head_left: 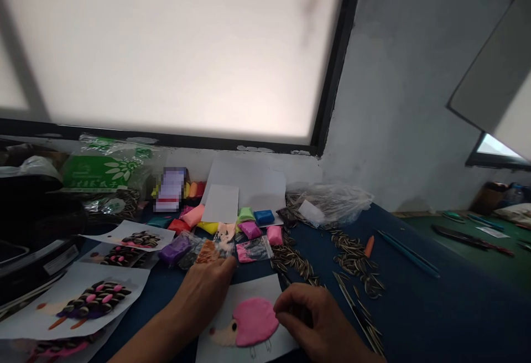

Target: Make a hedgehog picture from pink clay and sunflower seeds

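My left hand (pixel 209 283) is at the near edge of a clear bag of orange-brown clay (pixel 208 251), fingers curled down and partly hidden by the back of the hand. My right hand (pixel 311 319) is closed, thumb and forefinger pinched together at the right edge of a pink clay body (pixel 256 321). What it holds, if anything, is too dark to make out. The pink clay lies on a white sheet (pixel 244 291) as a hedgehog with a cream snout, a black eye and drawn feet. A dark thin thing (pixel 285 279) shows just beyond the right hand.
Finished hedgehog pictures (pixel 99 299) overlap at left. Clay packets, including a purple one (pixel 176 249) and a blue one (pixel 264 217), lie behind the sheet. Striped sunflower seeds (pixel 294 258) are spread to the right, near tweezers (pixel 352 302) and a teal tool (pixel 409 253).
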### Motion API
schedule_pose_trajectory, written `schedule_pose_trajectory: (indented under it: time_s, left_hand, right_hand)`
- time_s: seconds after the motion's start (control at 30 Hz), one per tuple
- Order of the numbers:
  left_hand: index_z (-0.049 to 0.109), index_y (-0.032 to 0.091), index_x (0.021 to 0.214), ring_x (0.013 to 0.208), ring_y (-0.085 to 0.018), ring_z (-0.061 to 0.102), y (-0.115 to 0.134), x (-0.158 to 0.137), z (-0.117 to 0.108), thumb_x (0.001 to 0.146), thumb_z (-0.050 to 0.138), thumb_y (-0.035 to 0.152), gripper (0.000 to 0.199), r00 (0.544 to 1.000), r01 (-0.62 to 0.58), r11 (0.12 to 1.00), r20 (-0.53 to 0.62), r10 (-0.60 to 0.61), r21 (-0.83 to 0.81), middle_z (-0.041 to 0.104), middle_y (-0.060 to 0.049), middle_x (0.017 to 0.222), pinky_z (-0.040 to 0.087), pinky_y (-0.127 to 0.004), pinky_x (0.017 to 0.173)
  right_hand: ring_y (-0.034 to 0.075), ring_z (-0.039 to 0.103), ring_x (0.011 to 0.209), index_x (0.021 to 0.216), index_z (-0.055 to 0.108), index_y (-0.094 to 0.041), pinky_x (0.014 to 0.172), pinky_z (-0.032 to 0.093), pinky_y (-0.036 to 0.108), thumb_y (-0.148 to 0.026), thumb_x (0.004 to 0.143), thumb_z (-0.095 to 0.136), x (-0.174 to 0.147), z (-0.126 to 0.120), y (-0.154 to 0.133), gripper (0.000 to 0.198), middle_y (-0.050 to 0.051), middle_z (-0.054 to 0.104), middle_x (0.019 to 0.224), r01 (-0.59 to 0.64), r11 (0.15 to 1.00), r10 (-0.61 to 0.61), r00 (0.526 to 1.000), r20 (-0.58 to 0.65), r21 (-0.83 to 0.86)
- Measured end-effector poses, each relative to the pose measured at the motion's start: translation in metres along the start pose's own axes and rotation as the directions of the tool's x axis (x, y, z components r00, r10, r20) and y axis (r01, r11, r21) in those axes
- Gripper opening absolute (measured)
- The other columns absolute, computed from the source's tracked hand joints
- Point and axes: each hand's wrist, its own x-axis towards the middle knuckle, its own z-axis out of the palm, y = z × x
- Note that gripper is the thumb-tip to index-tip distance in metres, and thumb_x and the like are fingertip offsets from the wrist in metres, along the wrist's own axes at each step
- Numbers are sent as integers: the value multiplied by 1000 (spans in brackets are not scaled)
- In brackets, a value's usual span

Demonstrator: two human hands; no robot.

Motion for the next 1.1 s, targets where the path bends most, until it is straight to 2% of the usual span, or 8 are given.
schedule_pose_trajectory:
  time_s: [0.1,0.23,0.4,1.1]
  left_hand:
    - [63,19,95,76,-26,71,-6,1,0,101,37,9,29,1000,14,1000,-23,-14,6,75,-8,86,41,-30,60]
    - [64,19,92,75,-26,71,-7,0,-1,103,38,13,29,1000,5,1000,-27,-5,-7,75,-7,84,42,-30,61]
    - [65,19,94,76,-27,72,-6,-1,0,103,41,14,26,999,12,1000,-40,-13,-24,75,-7,83,40,-30,60]
    - [63,19,91,73,-25,71,-5,1,-1,102,43,14,24,998,11,999,-56,-14,-48,74,-7,80,38,-28,58]
  right_hand:
    - [15,59,65,82,71,-18,60,40,24,-14,83,58,-2,2,2,13,2,67,75,136,985,-136,991,1,-104]
    - [16,60,69,81,64,-19,61,40,24,-9,84,53,-5,8,6,16,3,66,77,324,911,-336,942,-4,-254]
    - [16,58,69,79,62,-19,60,38,24,-6,83,52,-9,17,9,17,3,63,76,434,791,-485,874,-11,-432]
    - [15,57,63,74,59,-20,56,32,26,-7,81,53,-7,29,10,16,2,62,72,438,669,-528,849,31,-600]
